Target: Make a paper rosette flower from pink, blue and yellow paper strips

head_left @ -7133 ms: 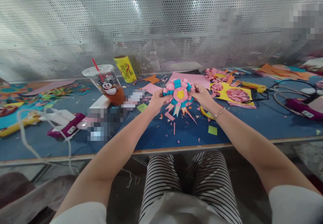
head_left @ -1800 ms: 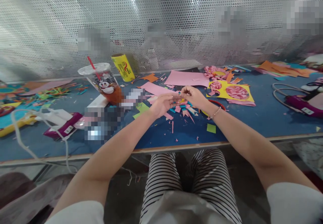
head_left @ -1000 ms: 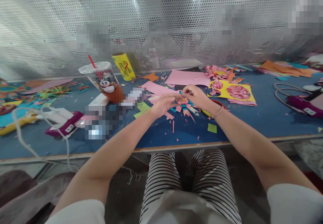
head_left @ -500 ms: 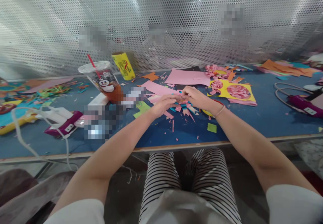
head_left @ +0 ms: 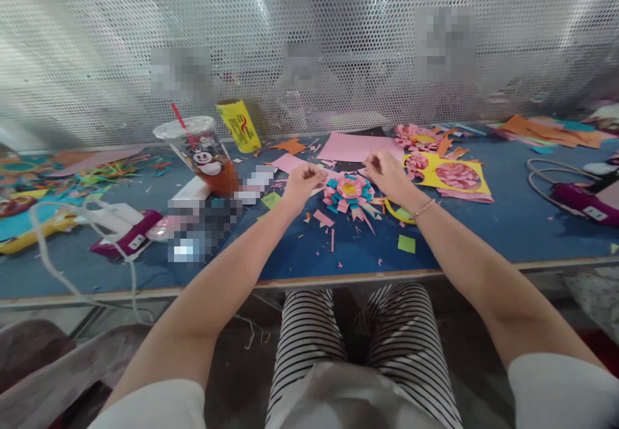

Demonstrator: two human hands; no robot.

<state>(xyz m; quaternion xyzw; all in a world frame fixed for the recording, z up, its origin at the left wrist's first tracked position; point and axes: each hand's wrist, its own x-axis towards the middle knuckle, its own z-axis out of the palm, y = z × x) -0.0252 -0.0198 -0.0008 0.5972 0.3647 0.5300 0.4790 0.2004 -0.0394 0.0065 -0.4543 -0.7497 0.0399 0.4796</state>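
A layered paper flower in pink and blue with a yellow centre lies on the blue table between my hands. At its upper left is my left hand, closed in a pinch, with pink paper near its fingertips. My right hand is at the flower's upper right, also pinched. What either pinch holds is too small to make out. Behind the left hand lies a pink paper strip. Next to the right wrist rests a yellow ring-shaped thing, partly covered by the arm.
A tilted drink cup and a yellow can stand back left. Glue guns, one purple, lie at both sides with cords. Yellow paper with pink rosettes, a pink sheet and scraps surround the flower. A perforated metal panel rises behind.
My hands have moved apart, the left one leftward and the right one slightly up and right. The flower they covered now shows fully.
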